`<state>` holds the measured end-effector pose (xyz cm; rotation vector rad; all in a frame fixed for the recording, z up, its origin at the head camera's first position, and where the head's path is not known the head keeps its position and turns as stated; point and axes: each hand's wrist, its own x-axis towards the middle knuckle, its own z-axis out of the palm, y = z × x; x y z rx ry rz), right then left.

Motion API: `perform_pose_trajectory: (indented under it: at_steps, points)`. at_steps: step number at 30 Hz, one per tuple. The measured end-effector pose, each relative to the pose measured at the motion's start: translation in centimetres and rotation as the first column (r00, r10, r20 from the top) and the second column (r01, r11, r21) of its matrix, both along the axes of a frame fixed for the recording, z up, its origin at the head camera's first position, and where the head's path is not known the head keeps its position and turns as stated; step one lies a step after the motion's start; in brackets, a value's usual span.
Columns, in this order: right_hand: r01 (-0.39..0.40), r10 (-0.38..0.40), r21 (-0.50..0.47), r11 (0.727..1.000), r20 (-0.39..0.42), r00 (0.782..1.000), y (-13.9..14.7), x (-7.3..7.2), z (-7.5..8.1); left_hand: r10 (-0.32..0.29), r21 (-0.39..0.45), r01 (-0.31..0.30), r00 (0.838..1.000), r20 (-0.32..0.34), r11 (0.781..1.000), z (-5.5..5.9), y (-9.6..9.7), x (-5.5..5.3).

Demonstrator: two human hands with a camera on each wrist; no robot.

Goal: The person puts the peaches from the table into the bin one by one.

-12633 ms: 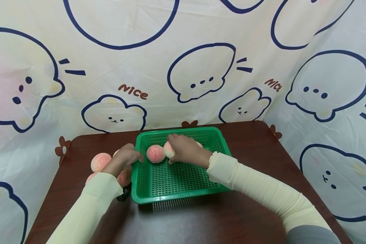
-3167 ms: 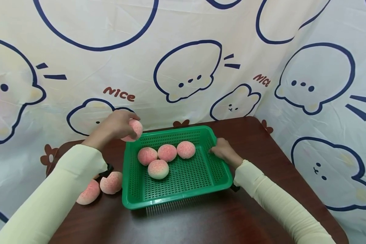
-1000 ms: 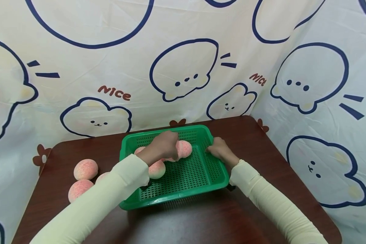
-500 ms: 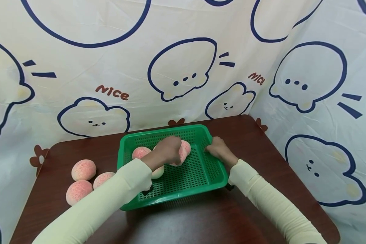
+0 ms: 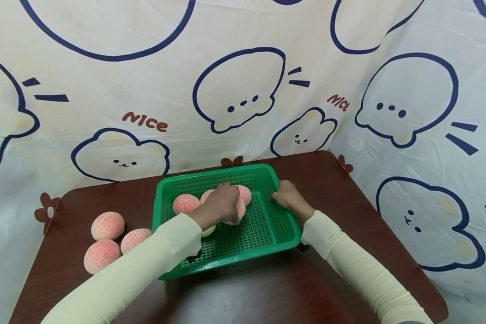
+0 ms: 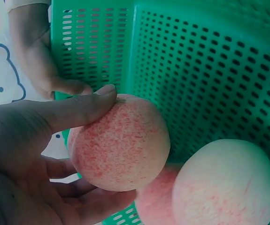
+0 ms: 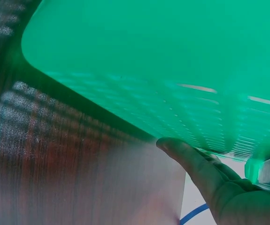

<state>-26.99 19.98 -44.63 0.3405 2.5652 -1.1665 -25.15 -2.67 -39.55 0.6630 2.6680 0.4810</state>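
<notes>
My left hand (image 5: 223,204) reaches into the green plastic basket (image 5: 235,259) and holds a pink peach (image 6: 120,143) between thumb and fingers. In the left wrist view, a paler peach (image 6: 226,185) sits beside it, partly covering another pink one. Around the hand in the head view lie a peach (image 5: 186,204) at the left and one (image 5: 244,194) at the right, with others partly hidden. My right hand (image 5: 290,197) grips the basket's right rim, thumb on the inside. From the right wrist, fingers (image 7: 191,161) show against the basket's outer wall.
Left of the basket, three peaches lie on the dark wooden table (image 5: 291,288): a rear one (image 5: 108,226), a front one (image 5: 102,256) and one (image 5: 135,239) near my left sleeve. A patterned cloth (image 5: 243,90) hangs behind and to the right.
Earliest, my right hand held a peach inside and my left was at the left rim. Later, my right hand held the right rim while my left brought a peach from above the back-left corner down inside.
</notes>
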Motion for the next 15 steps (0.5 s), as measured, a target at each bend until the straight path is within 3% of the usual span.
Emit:
perform_pose_trajectory:
  at_steps: [4,8,15]
  points:
    - [0.003,-0.003,0.008,1.0,0.003,1.0,0.0,-0.1,-0.1,-0.009,0.005,0.009,1.0,0.026,1.0,-0.7,0.0,0.1]
    - [0.006,-0.006,0.019,1.0,0.005,1.0,-0.1,-0.1,-0.1,-0.027,-0.018,0.027,1.0,0.009,0.999,-1.3,0.1,0.1]
    - [0.009,-0.009,0.019,1.0,-0.003,1.0,-0.2,-0.2,-0.1,-0.005,-0.051,0.005,1.0,-0.01,0.999,-2.3,0.6,-0.2]
